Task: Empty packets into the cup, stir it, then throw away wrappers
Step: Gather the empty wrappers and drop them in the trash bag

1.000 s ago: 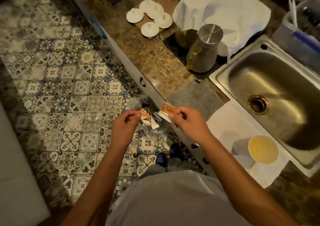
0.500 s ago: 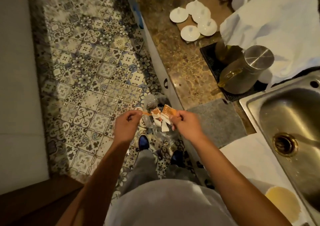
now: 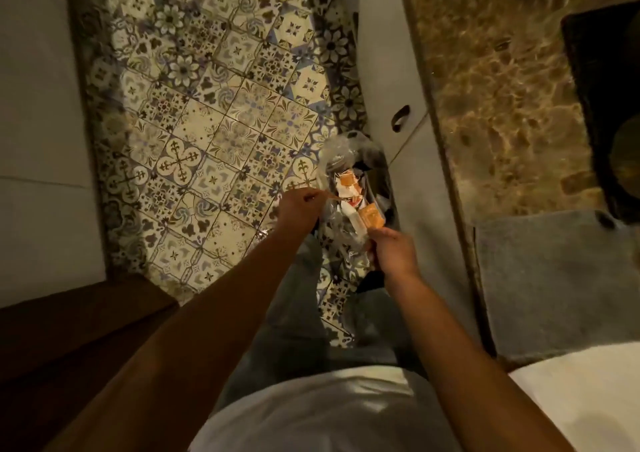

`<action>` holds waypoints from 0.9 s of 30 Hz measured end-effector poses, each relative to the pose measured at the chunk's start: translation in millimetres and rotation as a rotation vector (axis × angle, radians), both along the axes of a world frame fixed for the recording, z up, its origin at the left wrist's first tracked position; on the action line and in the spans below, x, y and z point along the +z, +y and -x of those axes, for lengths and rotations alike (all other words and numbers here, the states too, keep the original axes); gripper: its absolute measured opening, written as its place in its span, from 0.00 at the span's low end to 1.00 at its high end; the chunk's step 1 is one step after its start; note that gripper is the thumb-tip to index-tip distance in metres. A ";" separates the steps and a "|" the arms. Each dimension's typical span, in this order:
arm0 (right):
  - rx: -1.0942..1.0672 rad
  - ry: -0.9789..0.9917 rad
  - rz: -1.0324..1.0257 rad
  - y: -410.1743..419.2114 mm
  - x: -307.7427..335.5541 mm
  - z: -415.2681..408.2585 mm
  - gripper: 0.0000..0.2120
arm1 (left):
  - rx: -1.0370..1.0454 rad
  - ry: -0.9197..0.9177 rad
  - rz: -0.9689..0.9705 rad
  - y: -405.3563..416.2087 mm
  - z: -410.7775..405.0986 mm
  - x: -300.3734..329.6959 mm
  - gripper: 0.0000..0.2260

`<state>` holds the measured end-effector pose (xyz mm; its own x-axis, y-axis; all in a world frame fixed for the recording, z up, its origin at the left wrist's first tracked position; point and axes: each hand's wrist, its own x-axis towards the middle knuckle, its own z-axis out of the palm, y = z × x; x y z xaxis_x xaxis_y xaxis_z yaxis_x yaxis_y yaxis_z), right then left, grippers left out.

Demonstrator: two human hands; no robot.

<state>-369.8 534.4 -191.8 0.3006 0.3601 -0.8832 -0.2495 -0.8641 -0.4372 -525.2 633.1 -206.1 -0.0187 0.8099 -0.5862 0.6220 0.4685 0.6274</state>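
Over patterned floor tiles (image 3: 221, 112), two hands pinch wrappers: left hand (image 3: 300, 209) one strip (image 3: 330, 195), right hand (image 3: 393, 252) two (image 3: 367, 217).

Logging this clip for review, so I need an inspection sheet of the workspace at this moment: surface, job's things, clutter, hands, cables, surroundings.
Surface: brown stone countertop at right, with a grey mat and a white cloth on it.
Job's things: orange wrapper over the bag-lined bin on the floor; more wrappers already inside. Cup not in view.
Clutter: dark tray at the right edge; what stands on it is cut off.
Hands: right hand pinches the orange wrapper; left hand pinches a thin orange strip.
Cables: nothing seen.
Surroundings: patterned tile floor, grey cabinet front with a handle.
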 end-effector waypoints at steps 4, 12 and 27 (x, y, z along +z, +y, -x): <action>-0.073 -0.011 0.044 22.6 -67.4 6.7 0.12 | 0.029 0.073 0.064 26.8 -0.6 -57.4 0.09; -0.017 -0.096 0.201 40.6 -185.2 1.2 0.10 | -0.095 0.130 0.046 63.5 -20.5 -166.1 0.09; 0.171 -0.106 0.241 90.9 -320.9 -4.0 0.08 | -0.375 0.431 -0.007 70.9 -50.4 -312.4 0.16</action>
<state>-365.8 625.4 -512.7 0.3488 0.1972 -0.9162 -0.0557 -0.9715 -0.2304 -474.8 704.1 -518.5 0.0347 0.8111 -0.5839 0.9454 0.1628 0.2824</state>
